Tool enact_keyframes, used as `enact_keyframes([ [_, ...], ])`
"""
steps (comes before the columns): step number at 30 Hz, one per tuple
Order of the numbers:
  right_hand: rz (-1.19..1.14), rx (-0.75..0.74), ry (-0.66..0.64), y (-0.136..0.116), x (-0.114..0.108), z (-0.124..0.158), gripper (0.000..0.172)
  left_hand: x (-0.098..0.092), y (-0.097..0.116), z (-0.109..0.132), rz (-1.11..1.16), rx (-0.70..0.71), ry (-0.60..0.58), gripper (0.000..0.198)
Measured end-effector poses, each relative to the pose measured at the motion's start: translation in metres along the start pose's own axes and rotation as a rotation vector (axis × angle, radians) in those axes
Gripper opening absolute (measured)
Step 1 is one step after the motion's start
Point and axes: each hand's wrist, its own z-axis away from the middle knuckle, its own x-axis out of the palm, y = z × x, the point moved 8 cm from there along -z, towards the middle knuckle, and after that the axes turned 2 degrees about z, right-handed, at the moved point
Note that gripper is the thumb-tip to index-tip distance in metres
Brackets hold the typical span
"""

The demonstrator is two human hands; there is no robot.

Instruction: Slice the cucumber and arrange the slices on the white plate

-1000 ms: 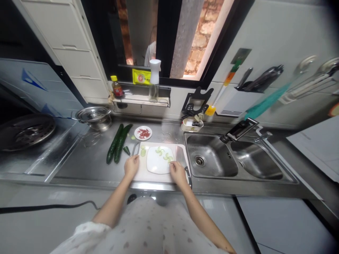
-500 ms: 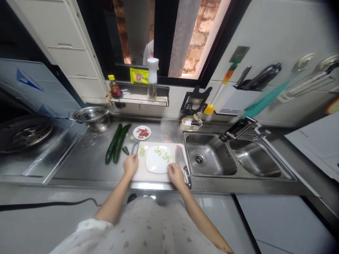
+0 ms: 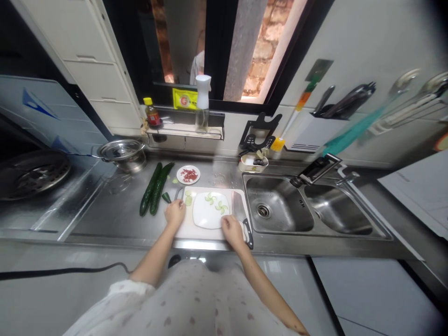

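Left hand (image 3: pixel 175 213) and right hand (image 3: pixel 232 229): fingers curled; cannot tell whether either pinches anything. Between them, a white plate (image 3: pixel 206 218) bearing green slices (image 3: pixel 221 206), on a chopping board (image 3: pixel 189 221). Just right of the right hand, a knife (image 3: pixel 240 207). Left of the left hand, two cucumbers (image 3: pixel 151 189) on the worktop (image 3: pixel 112 219).

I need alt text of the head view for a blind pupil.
A person's left hand and right hand flank a white plate with two clusters of green slices, on a cutting board. A knife lies at the board's right; two cucumbers and a smaller plate of red pieces sit on the counter.
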Motion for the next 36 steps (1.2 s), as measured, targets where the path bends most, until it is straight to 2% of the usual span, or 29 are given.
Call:
enact_keyframes([
  [6,0.003,-0.004,-0.004,-0.001,-0.003,0.002,0.029,0.005,0.004,0.0,-0.03,-0.015,-0.04,0.029],
  [18,0.009,0.001,-0.019,0.001,-0.001,0.006,0.028,0.017,0.006,-0.002,-0.024,-0.075,-0.028,0.031],
  [29,-0.012,0.011,-0.043,-0.007,0.003,0.007,0.028,0.017,0.008,-0.009,0.033,-0.069,-0.042,0.025],
  [36,-0.013,0.012,-0.054,-0.009,0.009,0.007,0.026,0.017,0.007,-0.01,-0.011,-0.093,-0.052,0.032],
])
